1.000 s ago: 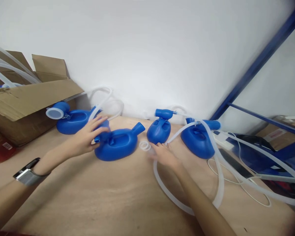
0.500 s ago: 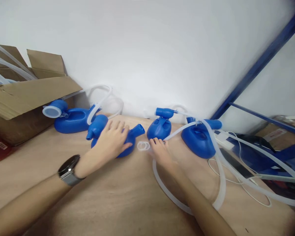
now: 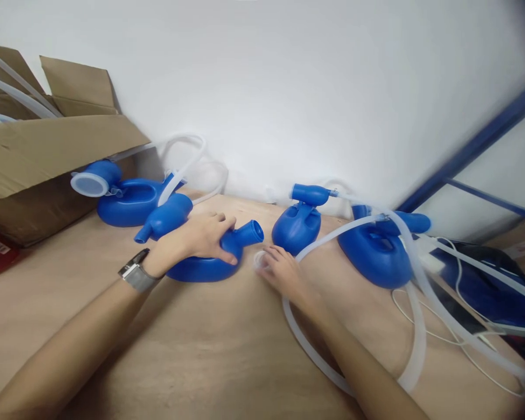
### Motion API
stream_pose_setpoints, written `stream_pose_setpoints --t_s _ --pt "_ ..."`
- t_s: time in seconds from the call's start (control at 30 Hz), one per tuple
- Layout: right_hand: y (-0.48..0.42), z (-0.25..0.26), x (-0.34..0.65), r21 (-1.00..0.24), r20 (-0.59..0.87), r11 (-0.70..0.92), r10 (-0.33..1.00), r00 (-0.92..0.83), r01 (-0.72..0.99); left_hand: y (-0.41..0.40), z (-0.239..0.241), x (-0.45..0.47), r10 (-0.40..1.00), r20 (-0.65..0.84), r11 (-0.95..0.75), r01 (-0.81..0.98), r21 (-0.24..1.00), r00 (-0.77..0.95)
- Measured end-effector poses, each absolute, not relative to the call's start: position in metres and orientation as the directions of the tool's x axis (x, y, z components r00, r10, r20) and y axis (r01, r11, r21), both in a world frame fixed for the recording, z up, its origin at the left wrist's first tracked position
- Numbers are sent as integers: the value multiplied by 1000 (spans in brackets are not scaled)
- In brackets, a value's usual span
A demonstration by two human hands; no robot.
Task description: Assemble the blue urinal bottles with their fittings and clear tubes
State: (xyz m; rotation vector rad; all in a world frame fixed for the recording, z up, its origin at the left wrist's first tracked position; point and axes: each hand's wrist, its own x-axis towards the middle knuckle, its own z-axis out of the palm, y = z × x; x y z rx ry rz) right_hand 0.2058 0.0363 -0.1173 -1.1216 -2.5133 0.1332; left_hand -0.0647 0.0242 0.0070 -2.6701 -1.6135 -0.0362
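Note:
In the middle of the table lies a blue plastic urinal bottle point(image 3: 205, 269), its open spout point(image 3: 254, 232) pointing right. My left hand point(image 3: 207, 236), with a watch on the wrist, is closed over its top, thumb on the near side. A separate blue funnel-shaped piece point(image 3: 168, 214) rests behind my left wrist. To the right of the spout, my right hand point(image 3: 283, 269) has its fingers closed round a small clear plastic ring-like piece point(image 3: 259, 260), partly hidden by the fingers. Just behind that hand sits another blue urinal bottle point(image 3: 295, 228) with a funnel piece on top.
Another blue bottle point(image 3: 129, 204) stands left, beside an open cardboard box point(image 3: 65, 151) with tubes in it. On the right is one more bottle point(image 3: 376, 262), with a translucent hose point(image 3: 417, 326) looping under my right forearm. White cables point(image 3: 468, 356) and a blue metal frame point(image 3: 476, 143) are further right.
My left hand has gone from lying flat over the bottle to closing round it. My right fingers have moved onto the clear piece. The view has shifted a little.

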Motion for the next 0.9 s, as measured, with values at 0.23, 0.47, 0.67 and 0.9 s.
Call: stream_pose_setpoints --t_s 0.23,0.47,0.67,0.9 --pt "33 -79 211 -785 238 421 882 -407 455 23 11 -65 890 -17 -456 890 -7 456" --pt "26 -51 212 -864 262 363 915 -306 348 27 8 -65 878 -6 -479 877 -21 479" --pt "31 -47 195 -776 284 485 839 -464 402 19 9 -55 865 -6 -501 865 -22 501" --pt "45 -42 205 -742 309 618 660 -685 260 16 11 -50 857 0 -515 854 -74 516"
